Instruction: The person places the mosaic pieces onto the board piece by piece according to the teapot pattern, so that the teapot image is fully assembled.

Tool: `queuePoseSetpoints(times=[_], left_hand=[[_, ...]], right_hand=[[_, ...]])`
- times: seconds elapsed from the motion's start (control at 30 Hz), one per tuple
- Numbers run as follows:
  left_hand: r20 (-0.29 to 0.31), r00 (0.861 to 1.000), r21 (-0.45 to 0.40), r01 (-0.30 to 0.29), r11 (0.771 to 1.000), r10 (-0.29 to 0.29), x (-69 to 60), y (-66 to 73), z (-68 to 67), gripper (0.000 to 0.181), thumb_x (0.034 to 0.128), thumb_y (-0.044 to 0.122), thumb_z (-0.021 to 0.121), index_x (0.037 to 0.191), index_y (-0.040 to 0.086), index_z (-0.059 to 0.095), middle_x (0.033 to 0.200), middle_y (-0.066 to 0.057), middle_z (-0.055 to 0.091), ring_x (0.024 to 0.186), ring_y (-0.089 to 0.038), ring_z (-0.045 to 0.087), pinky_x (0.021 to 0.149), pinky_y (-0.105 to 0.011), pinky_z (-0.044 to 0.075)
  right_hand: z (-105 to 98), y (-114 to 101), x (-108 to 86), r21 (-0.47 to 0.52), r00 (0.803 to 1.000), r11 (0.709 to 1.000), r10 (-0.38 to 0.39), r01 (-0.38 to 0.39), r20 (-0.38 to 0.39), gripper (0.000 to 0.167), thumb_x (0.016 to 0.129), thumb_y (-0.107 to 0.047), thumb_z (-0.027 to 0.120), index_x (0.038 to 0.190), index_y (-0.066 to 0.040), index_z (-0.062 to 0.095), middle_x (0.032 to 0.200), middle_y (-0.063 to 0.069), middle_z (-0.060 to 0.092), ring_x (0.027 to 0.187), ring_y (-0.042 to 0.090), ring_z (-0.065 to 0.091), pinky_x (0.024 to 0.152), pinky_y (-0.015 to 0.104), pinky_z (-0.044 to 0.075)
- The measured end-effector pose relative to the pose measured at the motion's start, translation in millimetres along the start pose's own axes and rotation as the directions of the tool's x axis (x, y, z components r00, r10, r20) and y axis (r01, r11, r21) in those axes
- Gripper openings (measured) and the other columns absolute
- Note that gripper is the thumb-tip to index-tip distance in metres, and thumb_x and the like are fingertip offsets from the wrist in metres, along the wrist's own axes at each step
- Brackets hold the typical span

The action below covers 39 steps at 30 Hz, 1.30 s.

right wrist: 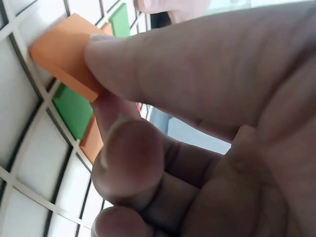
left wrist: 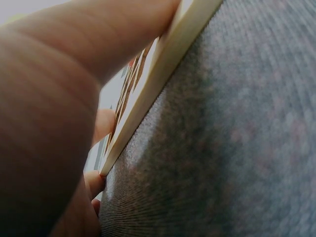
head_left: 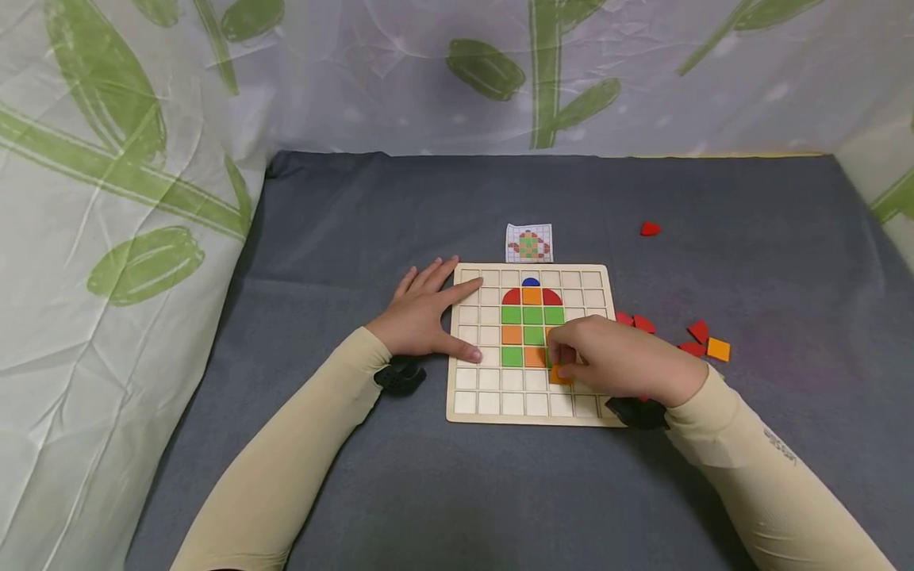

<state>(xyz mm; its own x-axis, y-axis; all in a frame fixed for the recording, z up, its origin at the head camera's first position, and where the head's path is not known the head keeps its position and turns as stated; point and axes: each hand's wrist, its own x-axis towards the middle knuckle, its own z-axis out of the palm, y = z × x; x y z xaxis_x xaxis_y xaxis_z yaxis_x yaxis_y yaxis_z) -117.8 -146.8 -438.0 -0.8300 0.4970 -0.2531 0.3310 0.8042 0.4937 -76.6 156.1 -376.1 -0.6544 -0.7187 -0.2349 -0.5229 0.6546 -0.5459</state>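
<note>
A wooden grid board [head_left: 467,402] lies flat on the dark cloth. In its middle columns sit a blue half-round tile [head_left: 531,281], red quarter-round tiles [head_left: 511,297], and green [head_left: 532,315] and orange squares [head_left: 511,335]. My right hand [head_left: 628,357] pinches an orange square tile [right wrist: 66,52] between thumb and finger. The tile is tilted over the grid, close to a green square [right wrist: 74,111] in the right wrist view. Spread along the board's left side, my left hand [head_left: 421,317] rests its thumb and index finger on the board. The right hand hides part of the lower right grid.
A small printed pattern card [head_left: 529,243] lies just behind the board. To the right are several loose red pieces [head_left: 698,331] and an orange square [head_left: 718,349]. Another red piece [head_left: 650,228] lies farther back. Leaf-patterned curtain [head_left: 400,79] hangs behind and at the left.
</note>
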Motion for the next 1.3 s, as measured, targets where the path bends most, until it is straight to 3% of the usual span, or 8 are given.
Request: queuePoseSetpoints(times=[0.67,1.3], left_hand=[[-0.001,1.000,0.005,0.003,1.000,-0.003,1.7,-0.6,1.9,0.117,0.0736,0.073,0.084,0.168,0.036,0.026,0.178,-0.003,-0.003,0.164,-0.028,-0.007,0.129,-0.056,-0.010],[0.002,1.000,0.016,0.008,1.000,-0.008,3.6,0.7,1.4,0.117,0.0729,0.074,0.084,0.168,0.037,0.026,0.178,-0.003,-0.003,0.164,-0.028,-0.008,0.129,-0.056,-0.009]], right_hand=[[11,2,2.8,-0.015,0.999,0.999,0.034,-0.034,0.021,0.024,0.090,0.004,0.071,0.079,-0.017,0.065,0.074,-0.007,0.055,0.068,0.010,0.050,0.062,0.026,0.045],[6,6,-2.3,-0.037,1.000,0.999,0.016,-0.017,-0.024,0.024,0.091,0.001,0.070,0.077,-0.018,0.064,0.072,-0.008,0.052,0.066,0.009,0.048,0.061,0.025,0.043]])
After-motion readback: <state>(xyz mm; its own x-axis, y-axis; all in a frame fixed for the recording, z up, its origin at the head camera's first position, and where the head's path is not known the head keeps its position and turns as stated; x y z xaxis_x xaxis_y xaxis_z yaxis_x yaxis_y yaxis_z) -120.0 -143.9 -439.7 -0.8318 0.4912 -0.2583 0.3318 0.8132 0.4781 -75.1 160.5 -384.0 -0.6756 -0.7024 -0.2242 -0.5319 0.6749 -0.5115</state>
